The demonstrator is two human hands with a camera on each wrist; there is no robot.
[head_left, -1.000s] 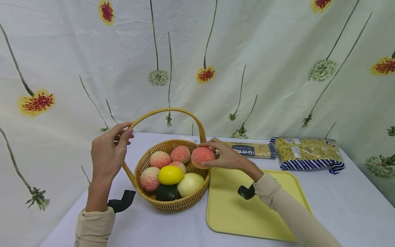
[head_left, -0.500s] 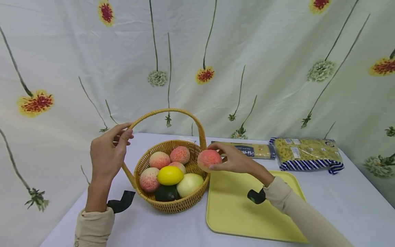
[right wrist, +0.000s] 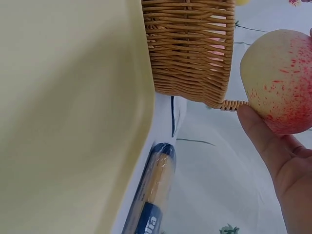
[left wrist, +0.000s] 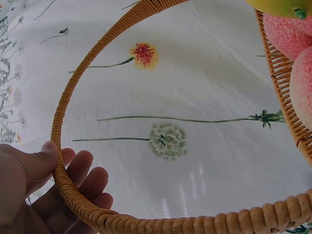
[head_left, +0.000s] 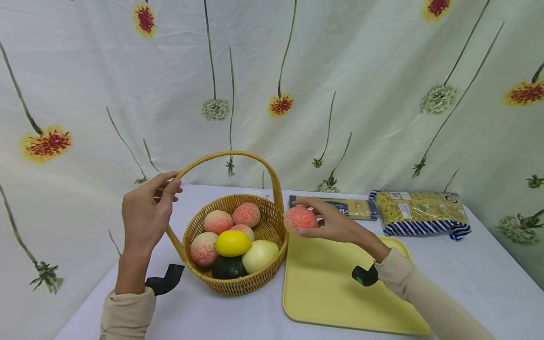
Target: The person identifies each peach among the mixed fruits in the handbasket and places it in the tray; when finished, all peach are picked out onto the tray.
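One peach [head_left: 301,220] in the right hand [head_left: 335,225], fingers [right wrist: 263,139] curled round it, held up beside the basket [head_left: 238,286] near the tray [head_left: 335,288]; left hand [head_left: 146,210] pinches the handle [head_left: 231,153]. Probably light, kinda firm, so I'd cup its widest part gently.

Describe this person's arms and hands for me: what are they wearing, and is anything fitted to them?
The left hand and right hand are ungloved. The left sleeve and right sleeve are beige, wrinkled, and end short of the wrists. Near each sleeve's end juts a bent black piece; its fastening isn't clearly visible.
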